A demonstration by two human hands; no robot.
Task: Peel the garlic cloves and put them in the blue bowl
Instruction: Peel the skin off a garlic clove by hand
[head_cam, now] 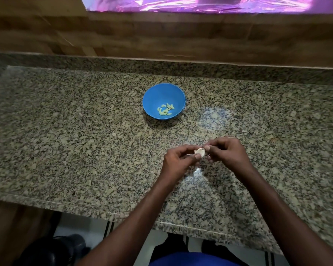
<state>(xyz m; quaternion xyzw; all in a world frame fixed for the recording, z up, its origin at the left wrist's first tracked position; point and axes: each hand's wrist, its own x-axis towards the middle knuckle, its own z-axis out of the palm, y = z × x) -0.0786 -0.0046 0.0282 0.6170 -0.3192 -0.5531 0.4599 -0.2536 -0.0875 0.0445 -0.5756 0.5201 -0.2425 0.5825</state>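
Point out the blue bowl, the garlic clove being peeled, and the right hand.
blue bowl (pixel 155 93): head view, bare inner wall at its far side.
garlic clove (pixel 199 151): head view, pale skin showing between the fingers.
right hand (pixel 226 150): head view, back of the hand.

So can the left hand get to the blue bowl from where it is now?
Probably yes. The blue bowl sits on bare granite counter beyond the left hand, with nothing between them. But that hand is pinching the garlic clove together with the right hand.

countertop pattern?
Speckled granite countertop, beige, grey and black flecks; head view.
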